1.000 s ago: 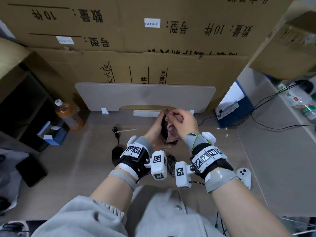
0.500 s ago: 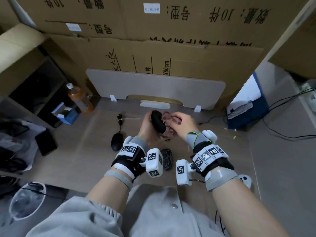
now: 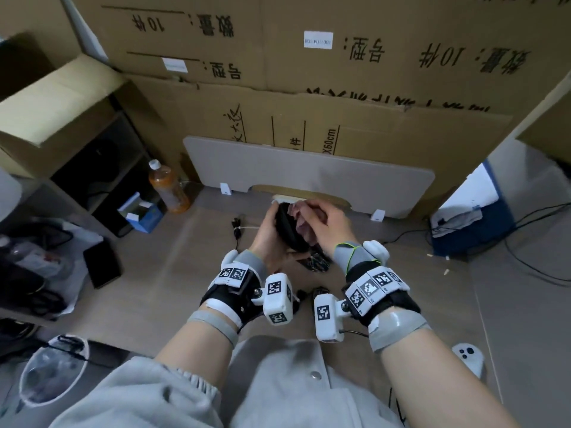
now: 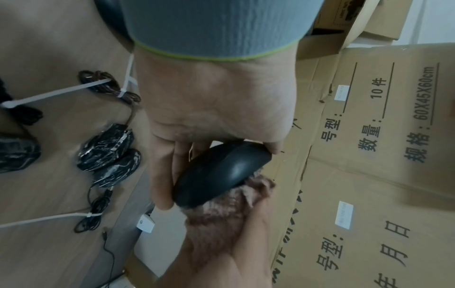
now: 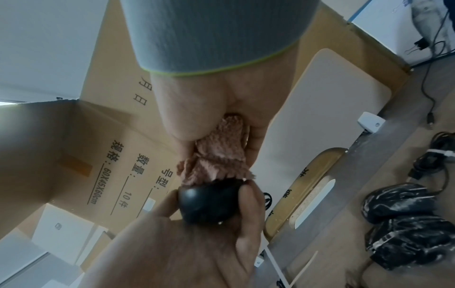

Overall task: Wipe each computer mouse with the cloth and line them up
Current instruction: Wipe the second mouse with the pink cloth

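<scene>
The stacked cardboard boxes (image 3: 309, 72) fill the back of the scene, and a grey desk panel (image 3: 309, 171) stands upright just in front of them on the wooden desk (image 3: 154, 273). To the left of the panel, an orange drink bottle (image 3: 168, 188) stands on the desk, and a small blue box (image 3: 143, 216) lies near it. In front of the middle of the panel, both hands are raised above the desk. The left hand (image 3: 270, 239) grasps a black computer mouse (image 3: 289, 228), with the thumb on one side and the fingers curled around the other side. The right hand (image 3: 326, 225) is closed around a bunched pinkish-brown cloth (image 3: 301, 223) and presses it against the top of this mouse. Below the hands, more black mice wrapped in plastic (image 4: 105, 150) lie close together on the desk, and bundled cables with white ties (image 4: 108, 85) lie beside them.
</scene>
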